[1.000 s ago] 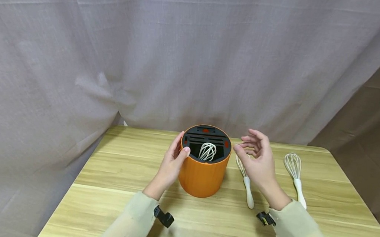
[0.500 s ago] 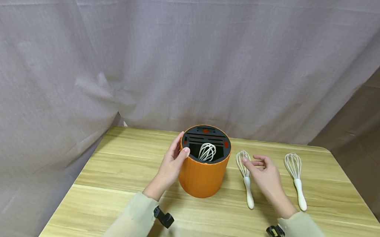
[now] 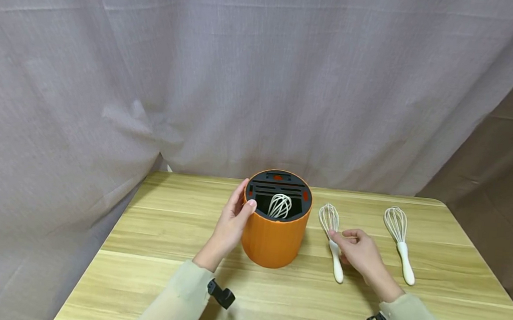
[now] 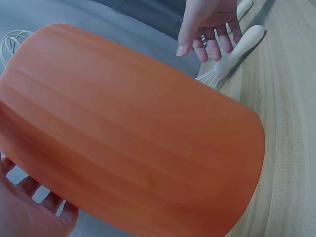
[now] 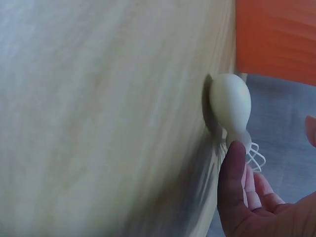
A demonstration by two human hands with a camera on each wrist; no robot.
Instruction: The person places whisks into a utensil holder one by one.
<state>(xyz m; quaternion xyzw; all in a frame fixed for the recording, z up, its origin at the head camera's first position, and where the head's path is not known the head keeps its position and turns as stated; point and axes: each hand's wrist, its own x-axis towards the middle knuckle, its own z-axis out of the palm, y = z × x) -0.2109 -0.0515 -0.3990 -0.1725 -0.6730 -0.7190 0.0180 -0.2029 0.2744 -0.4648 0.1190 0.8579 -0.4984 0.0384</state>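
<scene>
An orange cylindrical utensil holder (image 3: 272,244) with a slotted black top stands mid-table. My left hand (image 3: 231,223) holds its left side, thumb on the rim; in the left wrist view the fingers (image 4: 52,200) lie along its wall. The white wire loops of one whisk (image 3: 280,205) poke out of the holder's large opening. Right of the holder, a second whisk (image 3: 337,267) lies on the table, handle towards me. My right hand (image 3: 360,251) is over this whisk's neck, thumb and fingers apart around it. Whether they touch it, I cannot tell.
A third white whisk (image 3: 404,262) lies farther right on the wooden table (image 3: 165,223). Behind the table hangs a grey curtain (image 3: 263,80). A black wrist camera (image 3: 221,294) sits at each sleeve.
My right hand has moved down and towards me, from beside the holder's rim to the neck of the nearer whisk. The left hand and the holder have stayed put.
</scene>
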